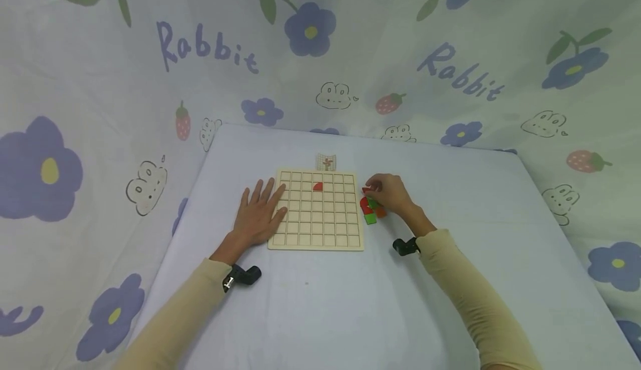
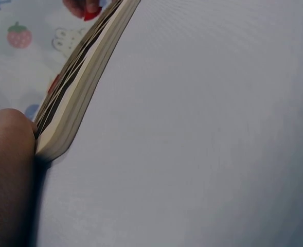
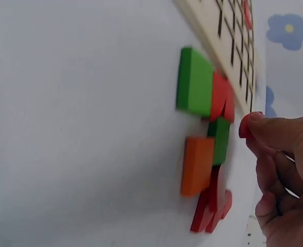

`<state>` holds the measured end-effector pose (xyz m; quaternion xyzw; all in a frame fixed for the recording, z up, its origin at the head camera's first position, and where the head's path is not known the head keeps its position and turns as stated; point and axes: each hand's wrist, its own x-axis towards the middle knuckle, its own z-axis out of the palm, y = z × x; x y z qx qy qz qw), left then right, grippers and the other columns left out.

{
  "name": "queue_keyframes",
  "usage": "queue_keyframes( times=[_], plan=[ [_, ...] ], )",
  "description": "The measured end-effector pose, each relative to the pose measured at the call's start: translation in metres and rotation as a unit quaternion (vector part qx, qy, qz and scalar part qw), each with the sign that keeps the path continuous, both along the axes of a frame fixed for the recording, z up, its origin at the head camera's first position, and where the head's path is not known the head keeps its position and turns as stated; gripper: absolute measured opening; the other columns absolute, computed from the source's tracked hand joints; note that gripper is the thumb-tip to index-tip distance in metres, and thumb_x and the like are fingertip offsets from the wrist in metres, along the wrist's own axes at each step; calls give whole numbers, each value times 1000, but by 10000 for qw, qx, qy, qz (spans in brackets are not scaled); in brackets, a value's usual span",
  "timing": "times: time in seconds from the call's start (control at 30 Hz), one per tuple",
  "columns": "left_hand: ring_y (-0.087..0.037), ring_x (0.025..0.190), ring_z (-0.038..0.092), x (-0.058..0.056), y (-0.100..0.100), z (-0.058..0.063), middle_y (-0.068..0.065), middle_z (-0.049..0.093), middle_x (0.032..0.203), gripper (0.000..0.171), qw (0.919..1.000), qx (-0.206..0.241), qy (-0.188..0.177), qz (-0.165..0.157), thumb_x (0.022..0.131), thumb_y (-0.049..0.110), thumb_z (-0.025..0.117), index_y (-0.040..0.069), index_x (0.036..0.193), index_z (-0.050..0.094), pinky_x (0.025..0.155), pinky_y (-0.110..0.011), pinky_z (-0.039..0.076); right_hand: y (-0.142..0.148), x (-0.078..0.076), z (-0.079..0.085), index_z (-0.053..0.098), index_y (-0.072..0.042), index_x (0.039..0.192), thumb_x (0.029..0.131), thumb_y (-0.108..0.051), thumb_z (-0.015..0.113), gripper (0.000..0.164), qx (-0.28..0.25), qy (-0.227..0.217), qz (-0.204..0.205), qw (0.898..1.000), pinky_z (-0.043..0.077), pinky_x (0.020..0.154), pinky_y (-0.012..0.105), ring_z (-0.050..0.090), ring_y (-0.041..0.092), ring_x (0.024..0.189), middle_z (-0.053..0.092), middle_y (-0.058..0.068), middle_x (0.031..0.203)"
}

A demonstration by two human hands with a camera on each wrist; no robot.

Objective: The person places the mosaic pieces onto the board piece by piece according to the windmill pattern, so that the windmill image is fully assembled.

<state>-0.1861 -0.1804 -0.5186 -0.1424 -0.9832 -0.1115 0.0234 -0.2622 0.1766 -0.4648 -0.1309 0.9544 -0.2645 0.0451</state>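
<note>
A pale wooden grid board [image 1: 316, 220] lies on the white table, with a red quarter-round piece [image 1: 317, 186] in one of its upper cells. My left hand [image 1: 257, 214] is spread flat, its fingers and thumb over the board's left edge; the left wrist view shows the thumb [image 2: 10, 159] at the board's corner. Just off the right edge, my right hand [image 1: 393, 193] pinches a small red piece [image 3: 245, 126] between thumb and fingers. Below that hand lie a green square block [image 3: 196, 85], an orange block [image 3: 197, 165], another green block [image 3: 219, 140] and several red pieces [image 3: 213, 203].
A small card with a grid picture [image 1: 326, 162] touches the board's far edge. Behind the table [image 1: 310, 303] hangs a cloth [image 1: 360, 53] printed with flowers and rabbits. Each wrist carries a black camera [image 1: 245, 275].
</note>
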Motion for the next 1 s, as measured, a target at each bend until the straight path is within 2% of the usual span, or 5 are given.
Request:
queue_keyframes(
  times=[0.23, 0.5, 0.7, 1.0],
  plan=[
    [-36, 148, -1, 1, 0, -2, -13, 7, 164, 65, 10000, -10, 24, 14, 103, 51, 26, 19, 159, 17, 115, -56, -5, -23, 1, 3, 77, -8, 102, 90, -16, 75, 15, -497, -233, 440, 9975, 50, 60, 29, 58, 18, 77, 69, 1, 89],
    [-36, 148, 1, 1, 0, 1, -13, 8, 163, 65, 10000, -16, 45, -2, 104, 50, 26, 19, 159, 18, 115, -57, -2, -48, 2, 3, 76, -9, 96, 89, -13, 74, 8, -1050, -239, 788, 9911, 52, 68, 32, 63, 19, 84, 70, 1, 94],
    [-36, 148, 1, 1, 0, 0, -13, 9, 163, 65, 10000, -6, 47, 12, 103, 51, 26, 18, 159, 18, 115, -57, -2, -72, 6, 2, 76, -6, 99, 88, -13, 76, 13, -1203, -261, 907, 9882, 54, 73, 32, 64, 17, 81, 72, 1, 93],
    [-36, 148, 1, 0, 0, 1, -13, 9, 163, 65, 10000, -22, 24, 15, 103, 51, 26, 19, 159, 18, 115, -56, -3, -98, 6, -9, 79, -11, 93, 89, -15, 76, 7, -1181, -255, 905, 9885, 52, 68, 30, 62, 14, 77, 71, -2, 91]
  ],
)
